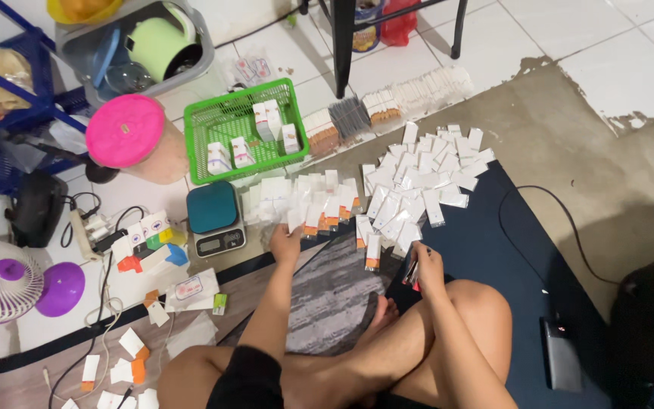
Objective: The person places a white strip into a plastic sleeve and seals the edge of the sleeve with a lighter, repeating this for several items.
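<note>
I sit cross-legged on the floor. My left hand (287, 241) reaches forward and grips a small clear packet (294, 220) at the near edge of a spread of white packets with orange ends (319, 198). By my knee, my right hand (423, 266) is closed around a small dark and red tool (410, 273). A larger heap of white packets (421, 185) lies just beyond the right hand. A teal digital scale (216, 217) stands left of the left hand.
A green basket (215, 125) holds a few small boxes. Behind it are rows of bundled sticks (418, 95), a pink-lidded jar (126, 136) and a grey bin (141, 45). A purple fan (9, 282), a power strip (88, 227), scattered boxes, a cable and a dark device (560, 354) surround me.
</note>
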